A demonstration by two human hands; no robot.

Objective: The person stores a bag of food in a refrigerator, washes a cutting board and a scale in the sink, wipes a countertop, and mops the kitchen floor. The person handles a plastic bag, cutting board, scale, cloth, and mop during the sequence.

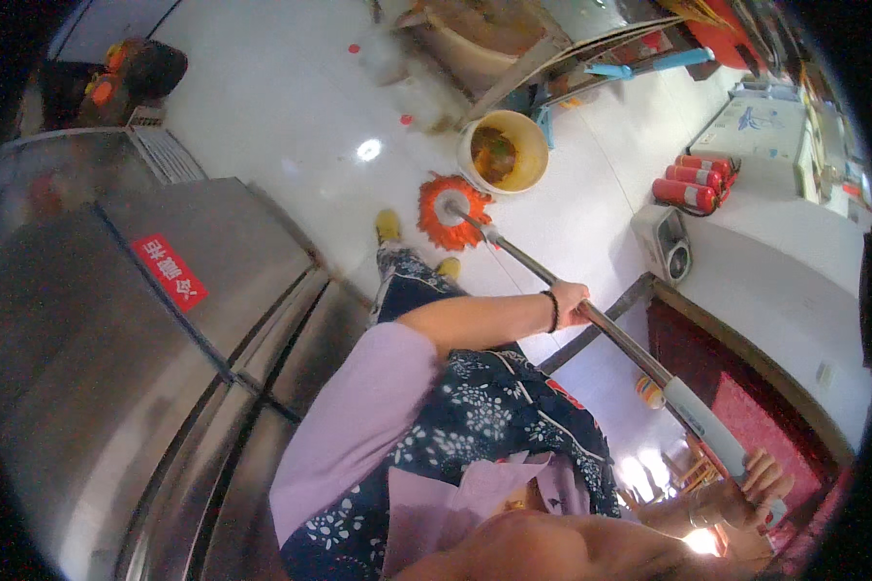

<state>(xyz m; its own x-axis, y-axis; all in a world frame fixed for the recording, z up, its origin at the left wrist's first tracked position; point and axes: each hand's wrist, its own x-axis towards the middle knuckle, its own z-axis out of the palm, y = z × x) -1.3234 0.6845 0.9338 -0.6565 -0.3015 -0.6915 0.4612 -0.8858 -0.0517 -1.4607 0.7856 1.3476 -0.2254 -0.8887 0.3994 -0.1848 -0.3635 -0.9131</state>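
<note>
A mop [625, 340] with a metal shaft slants across the view. My left hand [570, 305], with a dark beaded bracelet at the wrist, is wrapped around the middle of the shaft. My right hand [764, 485] grips the pale plastic handle [706, 425] near its top end, at the lower right. On the white floor [312, 109] lies the round mop head [430, 221], with orange fibres spread about a pale disc. It sits just ahead of my yellow shoes [387, 225]. Beside the mop head stands a whitish bucket [535, 149], stained inside with brown, unclear contents.
A stainless steel refrigerator cabinet [261, 225] with a red label fills the left side. Three red fire extinguishers [687, 194] stand by the right wall. A framed doorway [734, 334] is below them. Behind the bucket is a low wooden structure [512, 76], partly blurred.
</note>
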